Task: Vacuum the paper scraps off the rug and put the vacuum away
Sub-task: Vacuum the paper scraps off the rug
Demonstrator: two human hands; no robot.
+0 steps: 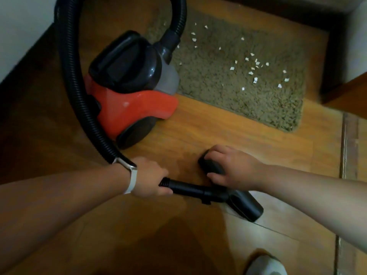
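The step in hand looks like joining or seating the nozzle [246, 205] on the black tube [188, 188] before any cleaning starts. To do it well, keep the tube steady and in line with the nozzle's socket, push or twist until the joint sits firm, then lift the pair together and carry them to the rug [238, 100]. A loose fit would come apart on the thick pile.

The left hand [151, 180] is clenched round the tube where the ribbed hose [79, 100] ends, fingers wrapped fully. A pale watch strap [132, 176] sits on that wrist. The right hand [236, 168] lies over the far end of the nozzle, fingers curled down its sides and thumb against it, so it seems to be grasping it, though the hand hides the contact underneath. The nozzle lies low on the wooden floor [218, 132].

The paper scraps [255, 66] are scattered across the middle and far side of the rug, none picked up yet. The red and black vacuum [129, 92] stands on the floor at the rug's left edge, touching or overlapping it.
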